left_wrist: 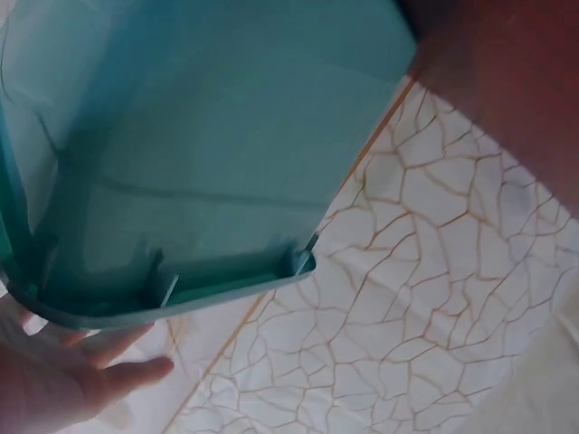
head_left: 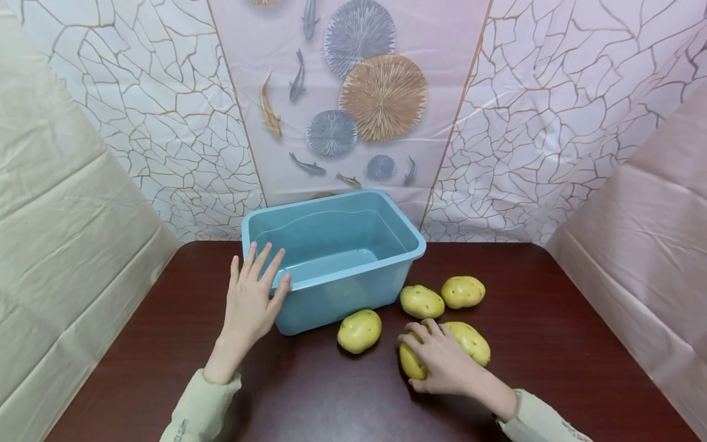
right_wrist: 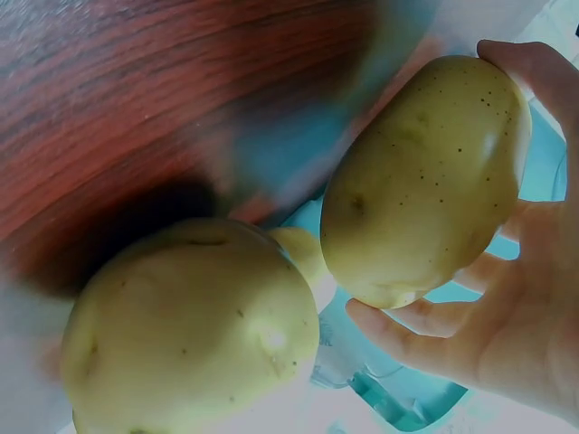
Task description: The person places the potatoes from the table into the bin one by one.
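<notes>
my left hand (head_left: 251,301) lies flat against the near left corner of the blue tub (head_left: 386,212), fingers straight and spread, tips over the rim; it grips nothing, only touches the plastic; from my left wrist view the tub's outer wall (left_wrist: 208,154) fills most of the frame, with my fingers (left_wrist: 127,372) stretched out under its rim; my right hand (head_left: 442,362) is curled over a potato (head_left: 411,363) on the dark wooden table (head_left: 552,344), just right of the tub's front; the fingers wrap round it from above, thumb at the near side; from my right wrist view that potato (right_wrist: 425,176) sits in my bent fingers (right_wrist: 412,334), held snugly, with a second potato (right_wrist: 194,330) close beside it; in the head view that neighbour (head_left: 471,341) touches the held one on its right; another potato (head_left: 359,330) lies on the table by the tub's front wall, left of my right hand; two more (head_left: 422,301) and (head_left: 463,291) sit side by side just behind, near the tub's right corner; the tub stands upright at the table's back edge; a patterned cloth backdrop (head_left: 359,92) hangs behind it.
</notes>
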`<act>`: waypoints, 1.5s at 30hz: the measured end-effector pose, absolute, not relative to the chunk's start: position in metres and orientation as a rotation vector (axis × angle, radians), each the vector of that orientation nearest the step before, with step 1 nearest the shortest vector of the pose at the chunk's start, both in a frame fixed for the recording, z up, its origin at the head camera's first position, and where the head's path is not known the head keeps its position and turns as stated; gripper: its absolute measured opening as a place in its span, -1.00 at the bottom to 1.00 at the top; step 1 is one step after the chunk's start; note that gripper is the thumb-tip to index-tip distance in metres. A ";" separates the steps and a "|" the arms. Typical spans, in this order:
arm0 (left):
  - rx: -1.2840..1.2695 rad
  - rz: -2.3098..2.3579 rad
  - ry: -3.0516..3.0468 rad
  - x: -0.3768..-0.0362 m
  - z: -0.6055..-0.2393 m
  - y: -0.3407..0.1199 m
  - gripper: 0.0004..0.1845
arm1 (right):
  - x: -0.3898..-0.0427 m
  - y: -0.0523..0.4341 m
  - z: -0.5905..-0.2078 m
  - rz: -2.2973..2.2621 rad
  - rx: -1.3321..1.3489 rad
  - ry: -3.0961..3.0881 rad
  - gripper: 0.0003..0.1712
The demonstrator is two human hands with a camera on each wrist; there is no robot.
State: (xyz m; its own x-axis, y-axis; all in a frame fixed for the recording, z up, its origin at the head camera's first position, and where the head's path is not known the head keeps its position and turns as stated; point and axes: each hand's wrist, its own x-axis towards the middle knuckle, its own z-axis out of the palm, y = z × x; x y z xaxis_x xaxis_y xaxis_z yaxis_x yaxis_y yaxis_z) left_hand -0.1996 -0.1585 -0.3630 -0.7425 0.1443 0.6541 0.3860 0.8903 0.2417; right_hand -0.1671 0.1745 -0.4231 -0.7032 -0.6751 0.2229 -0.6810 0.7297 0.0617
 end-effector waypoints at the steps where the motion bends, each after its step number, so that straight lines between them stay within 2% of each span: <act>1: -0.383 -0.488 -2.416 -0.202 -0.359 -0.158 -0.50 | -0.167 0.175 -0.423 0.040 1.074 -2.704 -0.28; 13: -0.358 -0.428 -2.663 -0.217 -0.349 -0.153 -0.36 | -0.166 0.176 -0.418 0.037 1.064 -2.691 -0.26; 45: -0.358 -0.356 -2.846 -0.216 -0.344 -0.153 -0.41 | -0.163 0.173 -0.397 0.098 1.019 -2.551 -0.27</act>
State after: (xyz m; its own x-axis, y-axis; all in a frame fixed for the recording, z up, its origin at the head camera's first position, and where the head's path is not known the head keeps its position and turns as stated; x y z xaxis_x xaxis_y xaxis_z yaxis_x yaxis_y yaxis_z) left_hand -0.2164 -0.1529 -0.3441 -0.9383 0.2096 0.2750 0.2709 0.9399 0.2078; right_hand -0.1627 0.1732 -0.3966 -0.6594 -0.6483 0.3807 -0.6755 0.7332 0.0786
